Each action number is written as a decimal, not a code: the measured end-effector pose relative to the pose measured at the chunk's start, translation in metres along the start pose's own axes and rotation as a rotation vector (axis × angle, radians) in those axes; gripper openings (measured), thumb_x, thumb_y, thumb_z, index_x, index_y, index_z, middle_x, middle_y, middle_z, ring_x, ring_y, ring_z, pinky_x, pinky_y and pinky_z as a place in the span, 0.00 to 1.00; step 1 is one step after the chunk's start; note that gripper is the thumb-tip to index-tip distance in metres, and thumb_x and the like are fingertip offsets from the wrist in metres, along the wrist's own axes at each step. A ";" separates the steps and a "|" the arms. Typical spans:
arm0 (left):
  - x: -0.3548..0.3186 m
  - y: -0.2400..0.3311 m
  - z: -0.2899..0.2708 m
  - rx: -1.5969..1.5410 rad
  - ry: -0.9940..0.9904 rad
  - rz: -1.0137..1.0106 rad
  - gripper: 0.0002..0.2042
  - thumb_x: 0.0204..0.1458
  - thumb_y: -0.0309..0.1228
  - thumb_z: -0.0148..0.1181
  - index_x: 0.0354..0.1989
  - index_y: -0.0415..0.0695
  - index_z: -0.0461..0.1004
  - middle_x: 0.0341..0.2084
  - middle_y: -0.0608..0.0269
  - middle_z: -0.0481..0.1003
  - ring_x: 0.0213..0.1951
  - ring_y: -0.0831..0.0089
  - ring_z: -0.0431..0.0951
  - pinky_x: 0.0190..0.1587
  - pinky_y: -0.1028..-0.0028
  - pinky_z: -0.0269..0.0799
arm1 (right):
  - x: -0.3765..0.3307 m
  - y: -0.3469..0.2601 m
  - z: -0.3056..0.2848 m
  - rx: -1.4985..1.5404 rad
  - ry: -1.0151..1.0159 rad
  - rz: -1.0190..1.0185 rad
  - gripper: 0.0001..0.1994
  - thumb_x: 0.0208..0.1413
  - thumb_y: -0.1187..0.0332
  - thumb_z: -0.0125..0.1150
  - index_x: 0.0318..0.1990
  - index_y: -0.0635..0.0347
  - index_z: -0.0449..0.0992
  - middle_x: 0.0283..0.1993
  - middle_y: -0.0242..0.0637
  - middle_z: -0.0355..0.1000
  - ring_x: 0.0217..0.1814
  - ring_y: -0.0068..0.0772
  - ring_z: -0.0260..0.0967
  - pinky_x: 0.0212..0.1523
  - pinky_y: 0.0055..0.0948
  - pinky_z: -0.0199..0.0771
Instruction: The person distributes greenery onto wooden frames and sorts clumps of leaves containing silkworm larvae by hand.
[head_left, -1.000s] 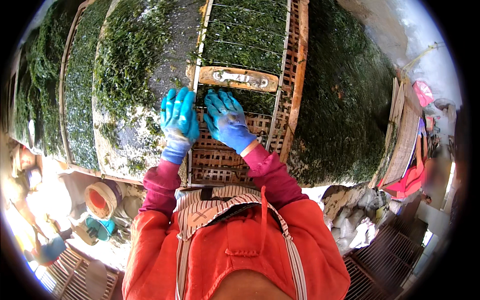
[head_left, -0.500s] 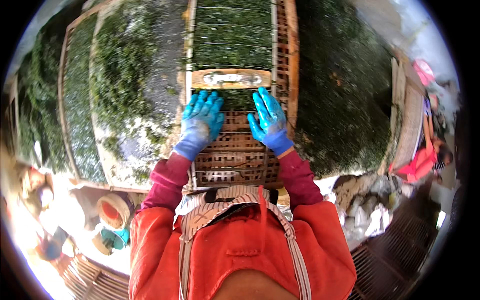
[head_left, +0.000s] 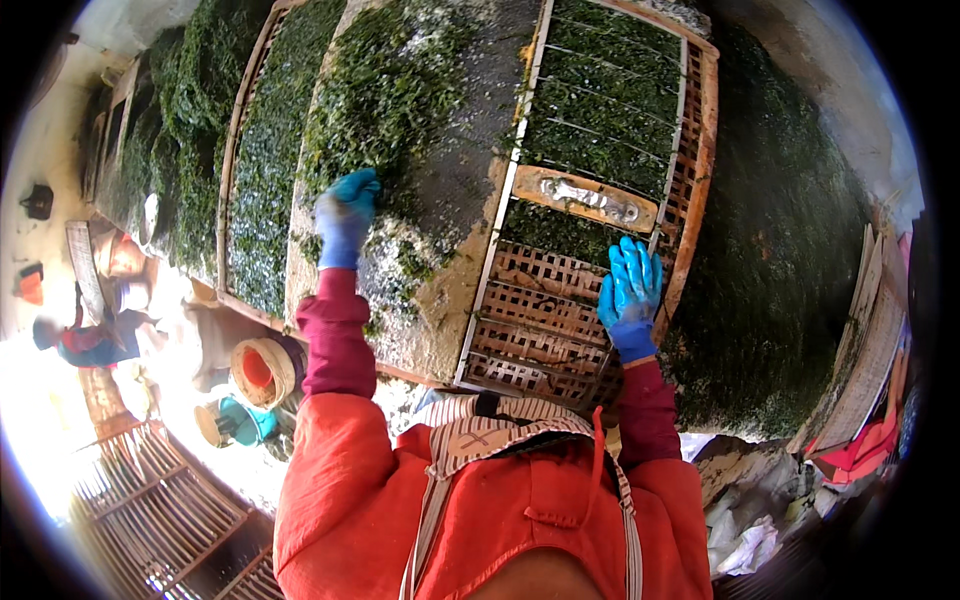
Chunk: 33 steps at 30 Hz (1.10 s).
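Observation:
Both my hands wear blue gloves. My left hand (head_left: pixel 347 215) reaches out to the left and grips into a heap of dark green seaweed (head_left: pixel 385 95) lying on a pale slab. My right hand (head_left: pixel 629 292) rests flat, fingers spread, on the right side of a woven bamboo frame (head_left: pixel 545 330). The frame's upper part is covered with a thin sheet of green seaweed (head_left: pixel 610 120). Across the frame lies a wooden bar with a metal plate (head_left: pixel 585 198), just above my right hand.
More seaweed-covered frames (head_left: pixel 255 170) lie to the left, and a dark green mass (head_left: pixel 790 250) to the right. Round baskets and small tubs (head_left: pixel 255 375) stand at lower left, with bamboo mats (head_left: pixel 160 510) below. Another person (head_left: pixel 85 340) crouches at far left.
My left hand has left the bamboo frame and moved left onto the seaweed heap. My right hand has slid to the frame's right edge. The view has turned.

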<state>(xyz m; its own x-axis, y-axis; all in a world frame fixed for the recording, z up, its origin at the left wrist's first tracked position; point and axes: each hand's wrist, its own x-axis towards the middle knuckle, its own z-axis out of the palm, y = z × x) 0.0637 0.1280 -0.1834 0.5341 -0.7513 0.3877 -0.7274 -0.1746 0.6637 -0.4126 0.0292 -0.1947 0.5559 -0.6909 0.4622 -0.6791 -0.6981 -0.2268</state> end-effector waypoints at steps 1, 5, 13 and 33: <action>0.009 0.019 0.000 -0.585 0.032 -0.260 0.09 0.56 0.20 0.65 0.44 0.39 0.84 0.38 0.56 0.85 0.31 0.74 0.82 0.33 0.76 0.79 | -0.001 0.005 0.001 -0.004 -0.003 0.009 0.23 0.59 0.70 0.59 0.63 0.53 0.75 0.70 0.39 0.67 0.72 0.45 0.63 0.72 0.56 0.60; 0.034 0.096 -0.054 -0.671 0.128 -0.271 0.09 0.56 0.19 0.65 0.45 0.37 0.83 0.35 0.57 0.84 0.28 0.73 0.83 0.30 0.75 0.80 | -0.005 0.006 0.000 0.027 0.036 0.005 0.24 0.58 0.72 0.59 0.64 0.53 0.75 0.70 0.39 0.67 0.73 0.46 0.62 0.73 0.55 0.59; 0.028 0.227 -0.036 -0.868 0.056 -0.086 0.13 0.54 0.19 0.65 0.48 0.36 0.82 0.42 0.54 0.83 0.35 0.71 0.83 0.36 0.71 0.82 | -0.007 0.005 -0.008 0.045 0.028 0.061 0.23 0.56 0.71 0.59 0.61 0.56 0.76 0.67 0.41 0.71 0.70 0.49 0.65 0.72 0.56 0.59; -0.068 0.171 0.090 0.608 -0.660 0.510 0.28 0.66 0.53 0.46 0.71 0.56 0.65 0.73 0.68 0.62 0.78 0.52 0.47 0.77 0.43 0.25 | 0.038 -0.037 0.026 0.120 -0.116 -0.151 0.25 0.56 0.65 0.64 0.62 0.58 0.75 0.70 0.44 0.67 0.72 0.48 0.63 0.71 0.48 0.66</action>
<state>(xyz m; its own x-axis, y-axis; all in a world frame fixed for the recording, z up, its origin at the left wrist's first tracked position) -0.1358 0.0914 -0.1539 -0.1083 -0.9939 -0.0182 -0.9941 0.1081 0.0117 -0.3545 0.0238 -0.1910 0.7033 -0.5888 0.3983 -0.5260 -0.8079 -0.2656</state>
